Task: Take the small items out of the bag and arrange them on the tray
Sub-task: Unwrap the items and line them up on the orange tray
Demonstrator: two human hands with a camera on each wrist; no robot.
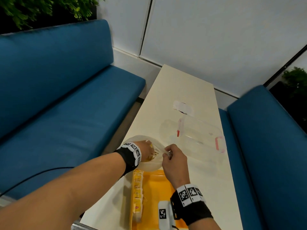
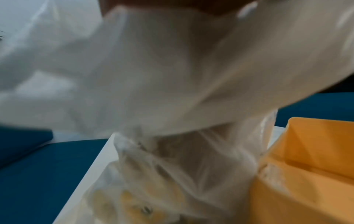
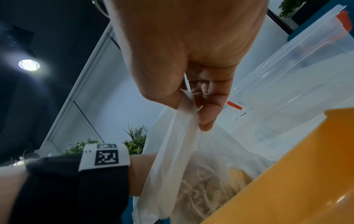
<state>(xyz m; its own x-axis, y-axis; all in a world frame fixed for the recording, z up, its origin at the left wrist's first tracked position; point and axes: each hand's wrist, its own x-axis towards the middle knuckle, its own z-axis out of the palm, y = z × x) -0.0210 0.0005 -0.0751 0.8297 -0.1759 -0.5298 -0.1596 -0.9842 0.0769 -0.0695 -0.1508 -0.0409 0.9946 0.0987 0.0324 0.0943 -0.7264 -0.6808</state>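
1. Thin translucent white plastic bag sits on the cream table, touching the far edge of the orange plastic tray.
2. Right hand: thumb and fingers pinch the bag's rim.
3. Left hand reaches inside the bag; finger state cannot be told.
4. Small yellow packets line the tray's left side.

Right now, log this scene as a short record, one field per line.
bag: white plastic bag on the table, mouth open, beyond the tray
left hand: left hand reaching inside the bag; fingers hidden
right hand: right hand pinches the bag's edge, holding it open
tray: yellow tray at the table's near end
items placed: yellow packets lined along the tray's left side
other: clear container with red clips, farther back
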